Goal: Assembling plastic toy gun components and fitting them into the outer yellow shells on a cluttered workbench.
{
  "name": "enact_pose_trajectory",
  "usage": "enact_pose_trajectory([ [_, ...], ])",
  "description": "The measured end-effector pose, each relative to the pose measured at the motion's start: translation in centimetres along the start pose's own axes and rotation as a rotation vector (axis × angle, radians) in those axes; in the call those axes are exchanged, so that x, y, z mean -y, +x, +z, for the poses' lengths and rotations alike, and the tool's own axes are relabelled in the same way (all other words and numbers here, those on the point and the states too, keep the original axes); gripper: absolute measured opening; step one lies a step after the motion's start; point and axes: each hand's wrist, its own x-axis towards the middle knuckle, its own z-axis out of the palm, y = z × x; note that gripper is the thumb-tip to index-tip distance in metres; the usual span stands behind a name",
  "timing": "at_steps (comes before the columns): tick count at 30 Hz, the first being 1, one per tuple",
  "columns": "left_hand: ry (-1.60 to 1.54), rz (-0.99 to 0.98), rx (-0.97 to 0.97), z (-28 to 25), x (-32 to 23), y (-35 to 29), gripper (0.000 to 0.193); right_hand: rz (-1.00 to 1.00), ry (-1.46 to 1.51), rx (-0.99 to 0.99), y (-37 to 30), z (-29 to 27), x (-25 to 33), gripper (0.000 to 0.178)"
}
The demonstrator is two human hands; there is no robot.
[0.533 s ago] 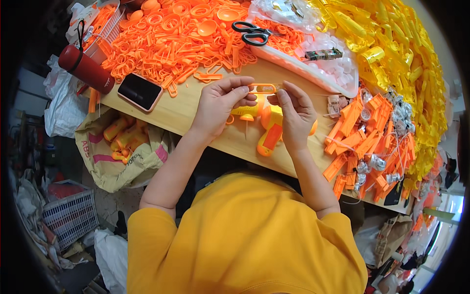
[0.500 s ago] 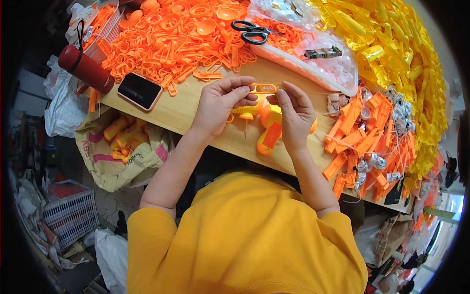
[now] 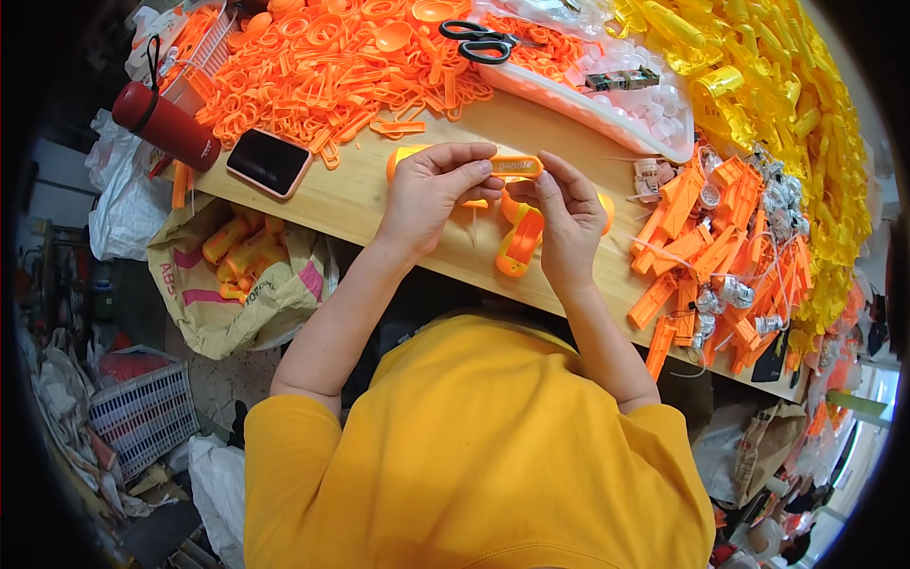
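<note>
Left hand [image 3: 425, 197] pinches a strip [image 3: 517, 166]; right hand [image 3: 571, 209], fingers narrow, is at its other end, grip unclear. Its face, fuller orange than before, has apparently tilted.

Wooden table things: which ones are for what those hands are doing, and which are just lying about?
Seem part of the work:
- orange strip, between left hand and right hand
- yellow-and-orange piece, just below
- perhaps the heap of orange parts

Seem just lying about:
- phone
- red flask
- scissors, untouched
</note>
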Motion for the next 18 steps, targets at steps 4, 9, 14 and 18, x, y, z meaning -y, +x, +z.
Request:
enact_pose_trajectory([
  [4,0.012,-0.012,0.002,0.2,-0.1,-0.3,0.022,-0.016,-0.021,0.000,-0.3,-0.1,0.3,0.025],
  [9,0.022,0.038,0.022,0.1,0.3,-0.4,0.019,0.004,-0.019,0.008,-0.5,-0.4,0.5,0.025],
  [14,0.042,0.064,0.036,-0.1,0.5,-0.7,0.019,0.117,0.046,-0.074,0.2,-0.7,0.6,0.019],
  [18,0.079,0.077,0.038,-0.6,0.3,-0.9,0.019,0.270,0.179,-0.087,0.8,-0.5,1.1,0.018],
])
